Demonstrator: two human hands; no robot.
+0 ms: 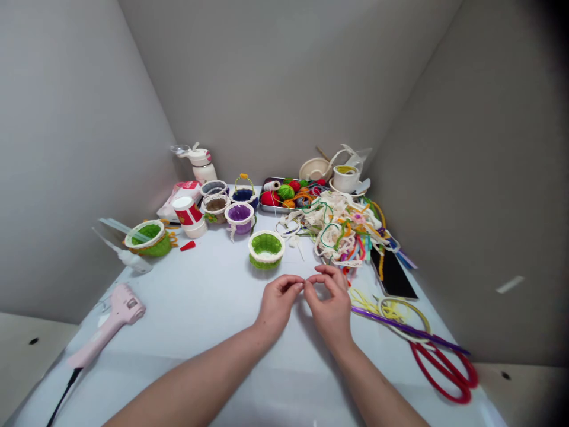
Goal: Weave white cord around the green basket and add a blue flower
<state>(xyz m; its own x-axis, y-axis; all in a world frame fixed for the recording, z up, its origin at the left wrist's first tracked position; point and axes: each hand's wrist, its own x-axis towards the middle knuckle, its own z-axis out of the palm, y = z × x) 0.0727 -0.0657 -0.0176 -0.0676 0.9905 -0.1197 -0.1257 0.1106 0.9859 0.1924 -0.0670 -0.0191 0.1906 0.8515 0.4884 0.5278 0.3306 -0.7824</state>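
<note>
Tabletop point(200, 308) below, left hand point(276, 303) meets right hand point(331, 305), pinching.

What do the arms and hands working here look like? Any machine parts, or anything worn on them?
No machine parts or cables: the left hand and right hand are human and ungloved. Both forearms are bare, with no sleeves in view. I see no watch, bracelet or ring.

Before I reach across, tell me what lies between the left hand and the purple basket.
In the head view, a green basket with a white rim stands upright between the left hand and the purple basket.
</note>
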